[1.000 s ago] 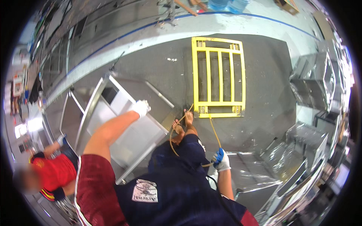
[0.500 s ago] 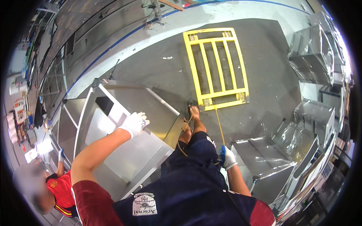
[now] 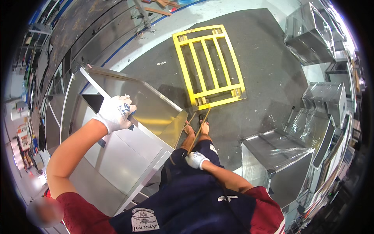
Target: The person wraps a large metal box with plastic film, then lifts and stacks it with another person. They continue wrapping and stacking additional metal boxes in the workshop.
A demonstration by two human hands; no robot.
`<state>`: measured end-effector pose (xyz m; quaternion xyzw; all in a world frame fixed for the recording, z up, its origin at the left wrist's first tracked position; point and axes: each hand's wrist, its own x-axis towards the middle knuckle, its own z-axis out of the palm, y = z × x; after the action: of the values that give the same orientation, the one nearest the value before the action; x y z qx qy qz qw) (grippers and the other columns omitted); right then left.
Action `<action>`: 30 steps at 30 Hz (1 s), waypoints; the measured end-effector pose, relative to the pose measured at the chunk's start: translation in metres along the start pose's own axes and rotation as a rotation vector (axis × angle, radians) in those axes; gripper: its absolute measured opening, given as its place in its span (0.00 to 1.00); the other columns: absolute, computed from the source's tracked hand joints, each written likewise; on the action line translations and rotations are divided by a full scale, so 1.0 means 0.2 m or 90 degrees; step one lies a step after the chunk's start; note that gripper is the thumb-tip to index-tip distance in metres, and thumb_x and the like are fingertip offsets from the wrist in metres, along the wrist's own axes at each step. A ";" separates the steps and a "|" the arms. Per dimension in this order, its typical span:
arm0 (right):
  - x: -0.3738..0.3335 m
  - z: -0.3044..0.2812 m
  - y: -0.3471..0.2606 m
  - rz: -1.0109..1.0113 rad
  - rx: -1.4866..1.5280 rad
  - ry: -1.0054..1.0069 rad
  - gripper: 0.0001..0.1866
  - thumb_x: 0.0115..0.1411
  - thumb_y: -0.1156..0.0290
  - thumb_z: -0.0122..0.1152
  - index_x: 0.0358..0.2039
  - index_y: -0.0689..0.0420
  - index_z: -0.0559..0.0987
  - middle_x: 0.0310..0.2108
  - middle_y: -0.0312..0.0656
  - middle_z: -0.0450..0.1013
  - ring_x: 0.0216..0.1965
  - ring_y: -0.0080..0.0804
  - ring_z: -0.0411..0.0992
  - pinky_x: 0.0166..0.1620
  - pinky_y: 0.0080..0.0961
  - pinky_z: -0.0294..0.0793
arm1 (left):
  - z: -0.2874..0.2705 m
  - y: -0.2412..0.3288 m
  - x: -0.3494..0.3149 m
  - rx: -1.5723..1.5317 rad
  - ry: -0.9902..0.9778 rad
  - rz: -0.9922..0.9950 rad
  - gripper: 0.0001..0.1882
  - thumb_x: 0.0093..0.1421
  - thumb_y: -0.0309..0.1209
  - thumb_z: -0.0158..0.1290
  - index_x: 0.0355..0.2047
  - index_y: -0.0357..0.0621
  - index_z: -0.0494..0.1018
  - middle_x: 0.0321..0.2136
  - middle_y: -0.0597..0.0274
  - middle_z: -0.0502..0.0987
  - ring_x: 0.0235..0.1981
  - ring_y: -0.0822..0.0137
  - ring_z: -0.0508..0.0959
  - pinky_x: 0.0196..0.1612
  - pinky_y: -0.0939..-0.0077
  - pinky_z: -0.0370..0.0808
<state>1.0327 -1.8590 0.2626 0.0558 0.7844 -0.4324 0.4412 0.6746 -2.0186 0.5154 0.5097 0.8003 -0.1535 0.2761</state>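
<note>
My left hand (image 3: 117,114), in a white glove, grips the inner rail of a large, open-sided metal cabinet (image 3: 128,156) tilted at my left. In front of my thighs, my gloved right hand (image 3: 196,160) is closed round a tan rope (image 3: 199,130). The rope stretches forward to the near end of a yellow slatted frame (image 3: 210,64), which lies flat on the dark floor ahead of my feet. Part of the rope's slack by my leg is hidden.
Film-wrapped metal boxes (image 3: 278,152) stand close at my right, with another wrapped box (image 3: 309,37) farther off. Flat panels lean along the right side. A blurred person (image 3: 44,212) is at the lower left, behind my arm. Long metal sheets lie at the far left.
My right hand has come leftward across my body, still with the rope in it. The left hand stays on the cabinet, now wrapped more firmly round its rail. The view has shifted somewhat.
</note>
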 end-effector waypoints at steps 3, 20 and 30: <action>-0.02 0.00 -0.04 -0.025 -0.004 -0.038 0.25 0.69 0.55 0.48 0.43 0.65 0.83 0.41 0.63 0.80 0.47 0.56 0.80 0.52 0.46 0.77 | -0.14 0.06 0.12 0.012 0.003 0.005 0.13 0.46 0.37 0.65 0.30 0.47 0.78 0.36 0.53 0.79 0.50 0.51 0.79 0.52 0.60 0.75; -1.01 -0.45 1.20 0.210 1.094 0.284 0.10 0.70 0.68 0.60 0.40 0.63 0.81 0.28 0.38 0.78 0.28 0.28 0.77 0.34 0.28 0.79 | -0.88 0.60 1.26 0.126 -0.015 -0.008 0.08 0.43 0.33 0.61 0.24 0.45 0.75 0.30 0.52 0.78 0.41 0.51 0.81 0.48 0.60 0.79; -1.21 -1.04 1.58 0.205 1.320 0.279 0.12 0.67 0.66 0.62 0.38 0.64 0.83 0.30 0.43 0.81 0.29 0.33 0.79 0.37 0.30 0.81 | -1.42 0.91 2.03 0.163 -0.058 0.080 0.16 0.46 0.38 0.60 0.34 0.46 0.82 0.35 0.49 0.82 0.40 0.48 0.83 0.44 0.57 0.81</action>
<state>1.1929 -1.4405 0.2918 0.5825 0.0800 -0.8049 0.0803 0.6248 -1.4932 0.5054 0.5822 0.7274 -0.2597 0.2539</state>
